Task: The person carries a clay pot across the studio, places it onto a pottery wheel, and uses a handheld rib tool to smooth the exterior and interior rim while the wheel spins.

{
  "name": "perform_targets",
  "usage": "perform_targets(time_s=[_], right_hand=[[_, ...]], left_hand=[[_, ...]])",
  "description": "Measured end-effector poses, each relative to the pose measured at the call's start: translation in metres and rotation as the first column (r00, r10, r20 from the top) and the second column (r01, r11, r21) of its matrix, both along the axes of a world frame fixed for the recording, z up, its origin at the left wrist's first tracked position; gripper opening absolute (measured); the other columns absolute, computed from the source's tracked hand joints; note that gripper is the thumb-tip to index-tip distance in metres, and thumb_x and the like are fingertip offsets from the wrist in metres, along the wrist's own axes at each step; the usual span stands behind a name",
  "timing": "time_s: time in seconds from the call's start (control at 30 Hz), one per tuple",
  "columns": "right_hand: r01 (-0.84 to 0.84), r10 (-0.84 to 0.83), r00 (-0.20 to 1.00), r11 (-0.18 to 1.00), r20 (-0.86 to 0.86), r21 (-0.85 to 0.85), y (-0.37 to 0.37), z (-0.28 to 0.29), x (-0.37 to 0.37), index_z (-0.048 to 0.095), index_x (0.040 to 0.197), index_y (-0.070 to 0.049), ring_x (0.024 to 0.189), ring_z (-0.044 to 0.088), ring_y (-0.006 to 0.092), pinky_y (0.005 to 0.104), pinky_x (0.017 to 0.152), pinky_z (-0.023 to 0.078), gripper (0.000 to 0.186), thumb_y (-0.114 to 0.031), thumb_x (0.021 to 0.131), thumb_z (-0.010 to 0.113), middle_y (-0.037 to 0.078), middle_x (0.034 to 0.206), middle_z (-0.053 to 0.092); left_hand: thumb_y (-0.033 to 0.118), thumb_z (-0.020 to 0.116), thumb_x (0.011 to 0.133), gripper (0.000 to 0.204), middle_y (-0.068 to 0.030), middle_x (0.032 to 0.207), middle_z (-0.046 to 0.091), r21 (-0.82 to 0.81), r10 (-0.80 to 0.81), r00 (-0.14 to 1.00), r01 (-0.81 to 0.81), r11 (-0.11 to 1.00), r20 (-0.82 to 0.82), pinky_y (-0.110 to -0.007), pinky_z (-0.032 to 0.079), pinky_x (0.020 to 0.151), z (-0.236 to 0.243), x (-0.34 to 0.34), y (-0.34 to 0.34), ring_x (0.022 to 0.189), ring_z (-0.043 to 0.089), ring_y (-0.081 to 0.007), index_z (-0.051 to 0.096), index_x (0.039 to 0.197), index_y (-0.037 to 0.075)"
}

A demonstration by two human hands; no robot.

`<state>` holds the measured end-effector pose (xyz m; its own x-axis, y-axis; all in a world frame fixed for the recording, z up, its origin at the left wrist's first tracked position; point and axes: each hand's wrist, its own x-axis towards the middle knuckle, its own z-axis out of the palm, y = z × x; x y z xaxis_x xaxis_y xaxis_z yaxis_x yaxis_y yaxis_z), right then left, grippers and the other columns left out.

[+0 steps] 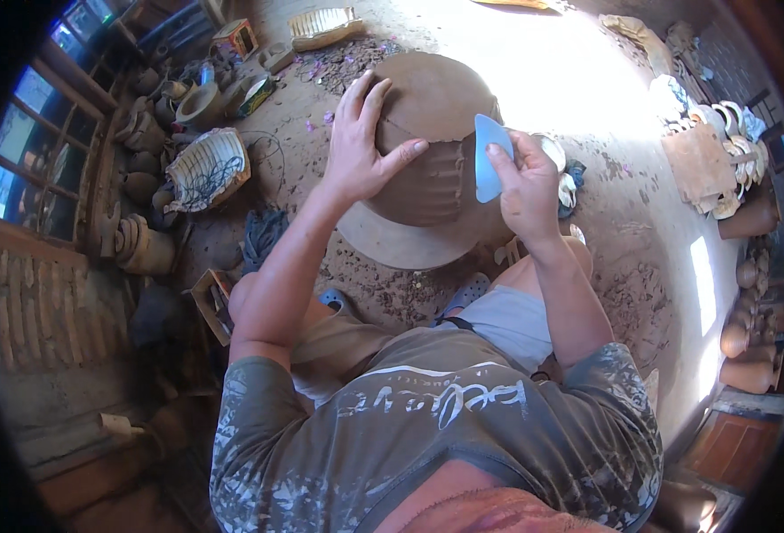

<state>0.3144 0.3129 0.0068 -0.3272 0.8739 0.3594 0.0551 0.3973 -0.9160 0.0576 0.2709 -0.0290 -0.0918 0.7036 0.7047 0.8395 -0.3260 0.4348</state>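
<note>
A large round clay pot (441, 98) with a flat brown top and a ridged side sits on a round pale wheel or board (383, 240) in front of my knees. My left hand (361, 142) lies against the pot's left side with fingers spread, the thumb pointing across its edge. Between the thumb and fingers of my right hand (529, 182) is a thin light-blue scraper (489, 155), upright at the pot's right side. Whether the scraper touches the clay I cannot tell. A seam runs along the pot's top edge between my hands.
Clay crumbs (374, 280) litter the floor around the wheel. At left lie a ribbed tray (210, 169) with wire in it and several pots (143, 186). To the right stand a brown board (698, 166), stacked pale pieces and a row of clay pots (747, 375).
</note>
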Motion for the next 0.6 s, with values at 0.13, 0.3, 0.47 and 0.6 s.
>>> perform_targets(time_s=[0.13, 0.3, 0.47, 0.6], right_hand=[[0.075, -0.076, 0.997, 0.996, 0.019, 0.04, -0.002, 0.002, -0.004, 0.069, 0.119, 0.003, 0.09, 0.068, 0.0127, 0.0302, 0.081, 0.054, 0.025, -0.011, 0.099, 0.065, 0.01, 0.101, 0.074], [0.157, -0.171, 0.982, 0.973, 0.075, 0.167, 0.012, 0.001, -0.003, 0.069, 0.12, 0.004, 0.091, 0.071, 0.0177, 0.0328, 0.082, 0.055, 0.026, -0.009, 0.098, 0.064, 0.015, 0.101, 0.075], [0.188, -0.224, 0.964, 0.955, 0.143, 0.229, 0.022, 0.004, -0.001, 0.069, 0.119, 0.004, 0.09, 0.072, 0.022, 0.0342, 0.082, 0.055, 0.027, -0.009, 0.097, 0.064, 0.018, 0.101, 0.074], [0.173, -0.207, 0.967, 0.962, 0.151, 0.211, 0.023, 0.005, 0.001, 0.07, 0.118, 0.003, 0.09, 0.073, 0.0241, 0.0353, 0.081, 0.056, 0.026, -0.009, 0.096, 0.064, 0.019, 0.1, 0.074]], left_hand=[[0.067, 0.076, 0.078, 0.097, -0.025, 0.151, 0.042, 0.017, 0.084, 0.996, -0.083, 0.996, -0.037, -0.057, 0.033, 0.116, 0.01, 0.008, -0.009, 0.141, 0.039, -0.0442, 0.051, 0.147, 0.004], [0.069, 0.079, 0.074, 0.103, -0.0249, 0.156, 0.038, 0.035, -0.064, 0.998, 0.064, 0.997, -0.013, -0.058, 0.032, 0.118, 0.017, -0.024, 0.005, 0.144, 0.037, -0.0442, 0.05, 0.149, 0.005], [0.065, 0.082, 0.072, 0.1, -0.0267, 0.157, 0.036, 0.024, -0.077, 0.993, 0.075, 0.997, 0.09, -0.057, 0.033, 0.116, 0.006, -0.001, 0.008, 0.144, 0.038, -0.0454, 0.052, 0.147, 0.006], [0.061, 0.085, 0.07, 0.094, -0.0293, 0.157, 0.035, 0.062, 0.075, 0.993, -0.081, 0.995, 0.095, -0.058, 0.034, 0.114, 0.003, 0.026, 0.0, 0.142, 0.039, -0.0468, 0.057, 0.139, 0.005]])
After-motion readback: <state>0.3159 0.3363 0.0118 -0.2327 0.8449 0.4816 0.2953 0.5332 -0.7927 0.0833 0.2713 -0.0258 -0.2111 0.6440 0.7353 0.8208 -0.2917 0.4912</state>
